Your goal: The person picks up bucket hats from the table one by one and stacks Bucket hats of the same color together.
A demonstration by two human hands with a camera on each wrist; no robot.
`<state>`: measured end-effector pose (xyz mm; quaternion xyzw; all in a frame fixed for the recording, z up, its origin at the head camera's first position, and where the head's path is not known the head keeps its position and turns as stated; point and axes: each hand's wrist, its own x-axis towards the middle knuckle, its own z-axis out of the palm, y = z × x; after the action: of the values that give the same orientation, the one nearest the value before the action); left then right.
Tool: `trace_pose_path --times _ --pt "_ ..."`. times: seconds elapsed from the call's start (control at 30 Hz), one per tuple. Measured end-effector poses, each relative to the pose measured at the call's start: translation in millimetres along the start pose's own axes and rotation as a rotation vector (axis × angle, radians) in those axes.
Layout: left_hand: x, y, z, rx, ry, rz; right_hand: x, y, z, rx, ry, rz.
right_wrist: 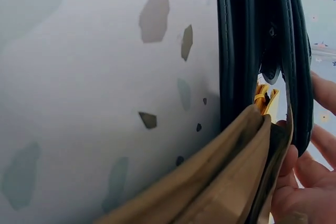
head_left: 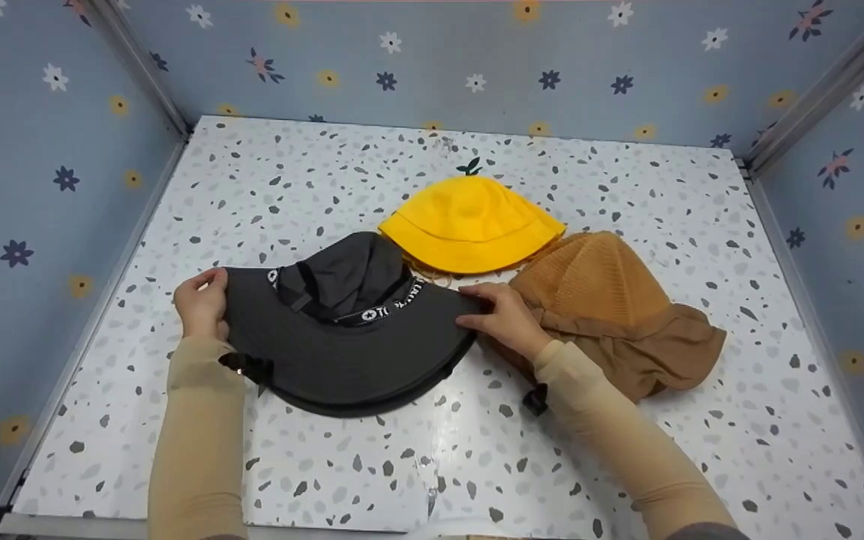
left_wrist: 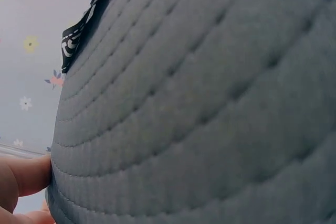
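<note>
A dark grey sun hat [head_left: 349, 360] with a wide brim and a black-and-white lettered band [head_left: 376, 313] lies tilted, its crown away from me. My left hand [head_left: 201, 304] pinches the brim's left end. In the left wrist view the stitched brim [left_wrist: 173, 114] fills most of the picture, thumb at its edge. My right hand [head_left: 507, 319] grips the brim's right end between thumb and fingers. Just under that hand is a brown hat [head_left: 597, 277] with a ribbed crown and a neck flap. From the right wrist, the dark brim [right_wrist: 299, 77] shows edge-on beside brown cloth [right_wrist: 210, 187].
Behind both hats sits a yellow bucket hat [head_left: 469, 217] with a green sprout on top. All three are on a white speckled table [head_left: 327, 480]. Flower-patterned blue walls [head_left: 432, 60] enclose it at the back and on both sides.
</note>
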<state>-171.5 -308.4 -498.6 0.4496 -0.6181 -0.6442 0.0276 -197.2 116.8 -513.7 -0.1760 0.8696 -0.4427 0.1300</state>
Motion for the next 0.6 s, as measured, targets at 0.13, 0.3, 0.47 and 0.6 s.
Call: trace_pose_path --times 0.13,0.3,0.47,0.6 --pt "5.2 0.9 2.0 -0.015 0.021 -0.006 -0.7 3.4 -0.5 -0.034 -0.034 -0.006" --pt "9.5 0.6 3.7 -0.007 0.037 -0.003 -2.2 6.7 -1.1 -0.079 -0.063 -0.017" --pt "14.1 -1.6 3.0 0.004 0.059 0.001 -3.6 7.8 1.1 -0.166 -0.066 -0.076" --pt "16.4 -1.3 1.8 0.001 0.072 -0.003 -4.2 8.1 2.3 -0.208 -0.076 -0.095"
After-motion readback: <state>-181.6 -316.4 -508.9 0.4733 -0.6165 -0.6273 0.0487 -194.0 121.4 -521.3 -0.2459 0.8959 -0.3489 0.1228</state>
